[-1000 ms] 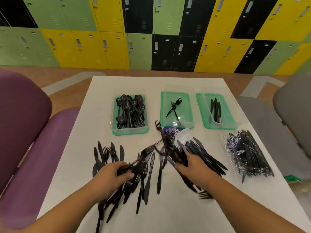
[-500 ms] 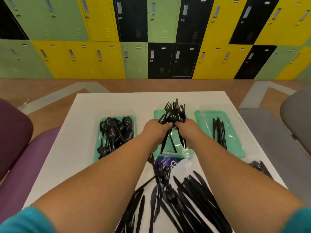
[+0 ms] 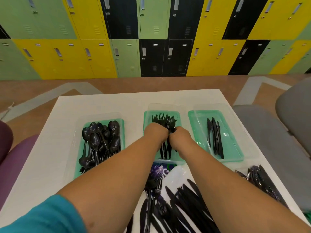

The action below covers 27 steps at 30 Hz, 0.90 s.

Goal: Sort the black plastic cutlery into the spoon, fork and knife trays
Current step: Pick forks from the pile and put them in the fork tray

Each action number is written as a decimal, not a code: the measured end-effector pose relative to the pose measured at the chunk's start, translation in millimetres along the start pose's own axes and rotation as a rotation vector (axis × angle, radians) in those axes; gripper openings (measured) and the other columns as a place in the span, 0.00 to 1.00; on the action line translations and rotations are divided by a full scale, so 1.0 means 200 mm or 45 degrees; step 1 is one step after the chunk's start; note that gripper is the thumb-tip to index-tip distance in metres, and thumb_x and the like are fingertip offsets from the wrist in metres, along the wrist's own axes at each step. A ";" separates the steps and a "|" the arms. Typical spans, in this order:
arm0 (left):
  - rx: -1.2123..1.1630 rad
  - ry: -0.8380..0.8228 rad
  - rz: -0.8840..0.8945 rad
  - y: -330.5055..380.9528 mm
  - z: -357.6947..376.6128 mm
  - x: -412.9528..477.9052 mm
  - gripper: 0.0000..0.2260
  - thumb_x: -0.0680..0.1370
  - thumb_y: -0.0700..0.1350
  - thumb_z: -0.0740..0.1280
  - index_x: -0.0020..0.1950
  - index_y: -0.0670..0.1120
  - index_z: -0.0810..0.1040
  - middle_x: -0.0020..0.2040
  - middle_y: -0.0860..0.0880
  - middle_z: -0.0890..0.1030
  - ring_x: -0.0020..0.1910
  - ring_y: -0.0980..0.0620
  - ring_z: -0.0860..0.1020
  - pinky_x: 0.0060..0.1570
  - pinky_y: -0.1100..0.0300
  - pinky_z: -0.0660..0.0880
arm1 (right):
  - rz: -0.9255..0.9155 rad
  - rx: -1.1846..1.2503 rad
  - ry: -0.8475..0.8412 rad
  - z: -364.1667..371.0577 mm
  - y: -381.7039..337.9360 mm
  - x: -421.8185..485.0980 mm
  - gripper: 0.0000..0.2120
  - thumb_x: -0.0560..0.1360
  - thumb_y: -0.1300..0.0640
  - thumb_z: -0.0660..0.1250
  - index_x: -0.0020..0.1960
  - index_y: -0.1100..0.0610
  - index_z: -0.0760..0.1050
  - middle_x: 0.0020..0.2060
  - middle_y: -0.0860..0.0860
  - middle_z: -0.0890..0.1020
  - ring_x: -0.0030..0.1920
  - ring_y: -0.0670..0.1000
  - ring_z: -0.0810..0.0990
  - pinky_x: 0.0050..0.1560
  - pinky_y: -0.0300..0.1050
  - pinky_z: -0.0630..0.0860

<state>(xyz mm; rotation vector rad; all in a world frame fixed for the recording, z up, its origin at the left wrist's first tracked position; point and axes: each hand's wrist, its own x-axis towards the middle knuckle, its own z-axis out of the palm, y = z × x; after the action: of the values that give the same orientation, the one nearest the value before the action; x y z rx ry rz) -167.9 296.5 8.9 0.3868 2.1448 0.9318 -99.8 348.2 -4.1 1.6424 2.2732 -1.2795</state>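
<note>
Three green trays stand in a row on the white table. The left tray is heaped with black spoons. Over the middle tray, my left hand and my right hand together grip a bunch of black forks, tines pointing away, handles down inside the tray. Three black knives lie in the right tray. Loose black knives and forks are piled near me between my forearms.
A torn purple and white wrapper lies just in front of the middle tray. A clear bag of black cutlery sits at the right table edge. Purple seat at left, grey seat at right, lockers behind.
Both hands gathered forks from the loose pile, carried them forward to the middle tray and have lowered the bunch into it.
</note>
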 end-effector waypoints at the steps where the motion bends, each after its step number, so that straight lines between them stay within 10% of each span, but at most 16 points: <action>1: 0.054 0.022 0.018 0.00 -0.01 -0.01 0.10 0.79 0.40 0.61 0.55 0.35 0.77 0.60 0.37 0.79 0.60 0.40 0.77 0.57 0.53 0.76 | -0.022 -0.029 0.009 -0.01 0.00 -0.02 0.14 0.76 0.66 0.59 0.61 0.65 0.73 0.55 0.61 0.79 0.55 0.60 0.78 0.48 0.47 0.75; 6: 0.347 0.091 0.190 0.00 -0.06 -0.12 0.10 0.79 0.41 0.60 0.37 0.42 0.72 0.43 0.42 0.79 0.48 0.43 0.78 0.36 0.58 0.71 | -0.152 -0.009 0.057 -0.07 0.04 -0.14 0.16 0.78 0.65 0.57 0.65 0.66 0.71 0.60 0.62 0.77 0.54 0.59 0.78 0.51 0.47 0.77; 12: 0.257 0.196 0.399 -0.20 -0.20 -0.29 0.10 0.79 0.44 0.62 0.57 0.46 0.80 0.51 0.49 0.83 0.45 0.52 0.79 0.46 0.63 0.72 | -0.511 0.075 0.259 -0.07 0.14 -0.32 0.09 0.77 0.57 0.65 0.56 0.54 0.77 0.50 0.49 0.79 0.43 0.42 0.76 0.43 0.30 0.68; 17: 0.526 0.156 0.392 -0.39 -0.23 -0.41 0.08 0.78 0.46 0.64 0.47 0.44 0.80 0.39 0.48 0.82 0.36 0.52 0.78 0.41 0.60 0.75 | -0.453 -0.151 0.002 0.02 0.26 -0.50 0.04 0.74 0.55 0.69 0.41 0.51 0.77 0.38 0.47 0.80 0.38 0.45 0.78 0.39 0.35 0.74; 27: 0.352 0.299 0.519 -0.58 -0.21 -0.53 0.06 0.75 0.47 0.68 0.40 0.48 0.78 0.37 0.51 0.79 0.38 0.55 0.77 0.39 0.63 0.72 | -0.452 -0.493 -0.088 0.15 0.45 -0.70 0.06 0.74 0.51 0.68 0.42 0.53 0.76 0.42 0.51 0.80 0.45 0.51 0.78 0.49 0.44 0.75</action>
<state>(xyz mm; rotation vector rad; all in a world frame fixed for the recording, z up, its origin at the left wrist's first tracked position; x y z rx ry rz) -126.3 139.2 -0.8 0.9192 2.4712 0.9356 21.0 230.6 -7.9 1.0895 2.6370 -0.8449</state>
